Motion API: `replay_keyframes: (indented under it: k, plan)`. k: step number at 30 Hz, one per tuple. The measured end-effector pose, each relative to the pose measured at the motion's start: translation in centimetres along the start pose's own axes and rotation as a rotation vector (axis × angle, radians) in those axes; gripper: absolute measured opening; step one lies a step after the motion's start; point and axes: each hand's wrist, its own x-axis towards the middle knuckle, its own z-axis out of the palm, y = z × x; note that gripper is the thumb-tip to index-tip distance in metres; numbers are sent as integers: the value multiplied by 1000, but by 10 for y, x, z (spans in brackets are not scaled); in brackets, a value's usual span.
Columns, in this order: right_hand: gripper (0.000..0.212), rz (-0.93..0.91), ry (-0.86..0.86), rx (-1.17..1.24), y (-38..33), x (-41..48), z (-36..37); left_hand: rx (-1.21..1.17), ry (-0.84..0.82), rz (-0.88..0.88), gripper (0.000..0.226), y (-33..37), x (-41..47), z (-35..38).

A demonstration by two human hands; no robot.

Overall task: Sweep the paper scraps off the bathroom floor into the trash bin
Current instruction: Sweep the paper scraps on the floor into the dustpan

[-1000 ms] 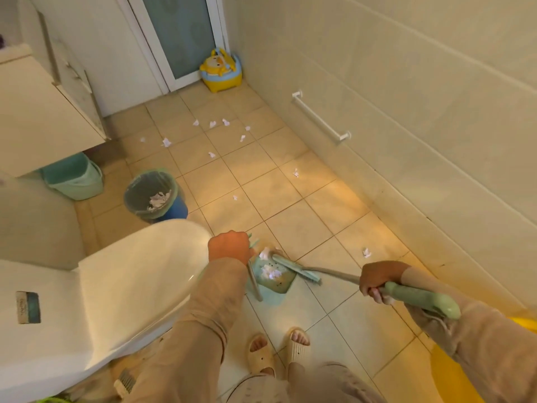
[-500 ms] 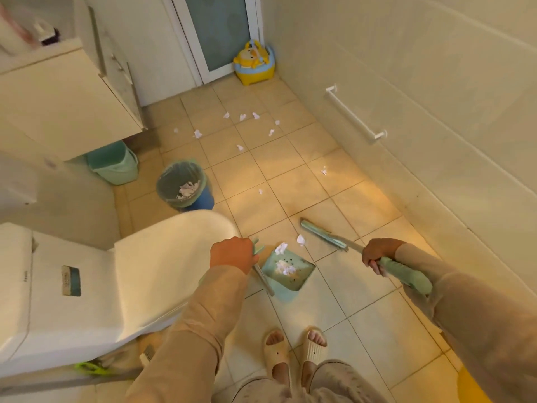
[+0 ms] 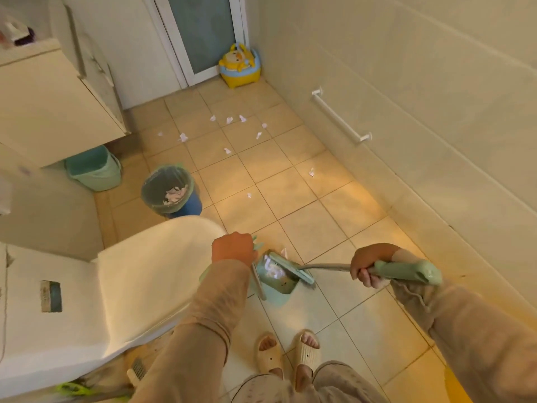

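Observation:
My left hand point(image 3: 233, 248) grips the handle of a mint green dustpan point(image 3: 277, 282) that rests on the floor tiles with white paper scraps inside. My right hand point(image 3: 366, 264) holds the green handle of a broom point(image 3: 406, 270), whose head point(image 3: 293, 270) lies across the dustpan's mouth. One scrap point(image 3: 284, 252) lies just beyond the pan. Several more paper scraps point(image 3: 228, 120) dot the floor farther off near the door, one point(image 3: 311, 172) near the right wall. The blue trash bin point(image 3: 171, 190), lined with a bag and holding scraps, stands left of the open floor.
A white toilet point(image 3: 130, 274) fills the lower left beside my left arm. A green bucket point(image 3: 94, 170) sits under the vanity cabinet point(image 3: 49, 112). A yellow child's potty point(image 3: 239, 66) stands by the door. A white grab bar point(image 3: 340, 117) runs along the right wall. My sandalled feet point(image 3: 287, 353) are below the dustpan.
The broom head swung from out on the floor tiles back to the dustpan's mouth, pushing scraps inward. The dustpan stayed in place in my left hand.

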Motion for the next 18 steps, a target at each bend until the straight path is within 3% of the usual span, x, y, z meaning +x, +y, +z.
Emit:
replay_keyframes:
  k: [4, 11, 18]
  plan:
    - [37, 14, 3, 46, 12, -2, 9, 6, -6, 5, 32, 2, -4, -7]
    - [34, -58, 160, 160, 20, 4, 31, 17, -13, 21, 37, 0, -19, 0]
    - [37, -119, 429, 12, -4, 12, 47, 19, -16, -10, 34, -21, -32, 5]
